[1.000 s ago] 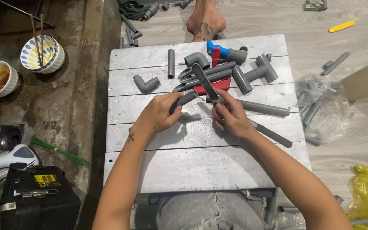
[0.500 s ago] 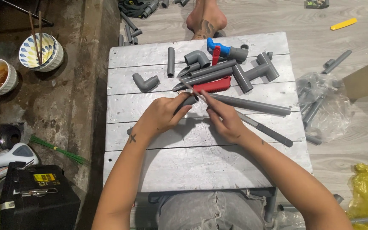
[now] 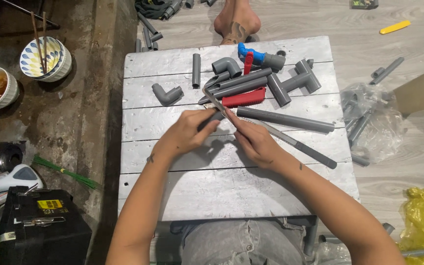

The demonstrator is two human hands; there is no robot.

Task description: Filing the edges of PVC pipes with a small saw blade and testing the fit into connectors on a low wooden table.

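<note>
A short grey pipe piece [image 3: 214, 118] sits gripped in the left hand [image 3: 185, 132] above a white plank table [image 3: 231, 191] strewn with grey pipes [image 3: 285, 119] and an elbow fitting [image 3: 167, 94]. The right hand [image 3: 253, 140] grasps a thin blade [image 3: 214, 99] laid against the piece.

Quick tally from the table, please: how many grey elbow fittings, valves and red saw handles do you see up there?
Grey elbow fittings: 2
Blue-handled valve: 1
Red saw handle: 1
Total: 4
</note>
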